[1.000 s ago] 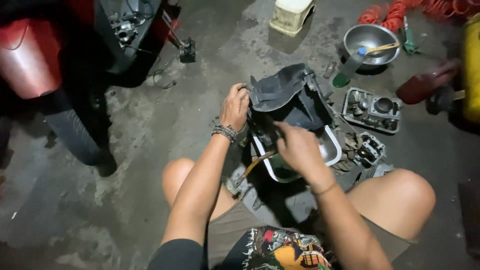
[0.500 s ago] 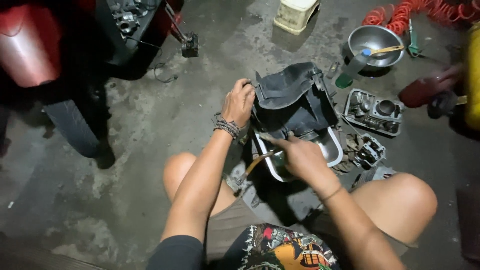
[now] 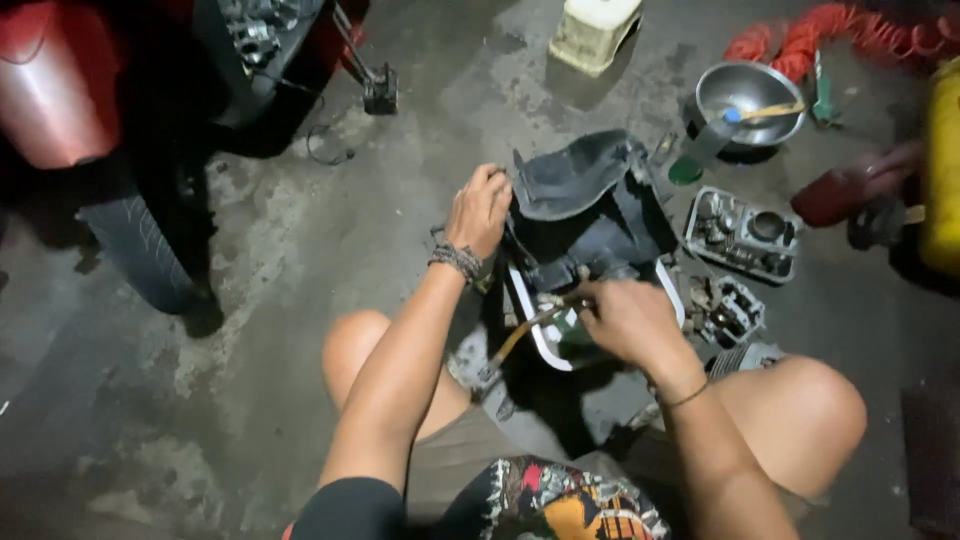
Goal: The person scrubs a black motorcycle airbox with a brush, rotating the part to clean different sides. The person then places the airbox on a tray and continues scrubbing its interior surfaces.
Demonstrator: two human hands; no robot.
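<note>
I squat on a concrete floor over a black plastic motorcycle part (image 3: 590, 205) that rests on a white-rimmed tray (image 3: 530, 330). My left hand (image 3: 482, 208) grips the left edge of the black part. My right hand (image 3: 625, 322) is closed around a thin tool with a yellowish shaft (image 3: 520, 335) that points down to the left, just under the black part. What the tool's tip touches is hidden.
A red motorcycle with its tyre (image 3: 140, 250) stands at the left. A metal bowl (image 3: 750, 100), an engine part (image 3: 745, 232), a smaller engine piece (image 3: 730, 310), a cream jug (image 3: 595, 30), a red coiled hose (image 3: 830, 35) and a yellow container (image 3: 940, 170) lie around.
The view has shifted a little. My right hand has moved lower and to the right beneath the black part, still holding the tool. My left hand stays on the part's edge.
</note>
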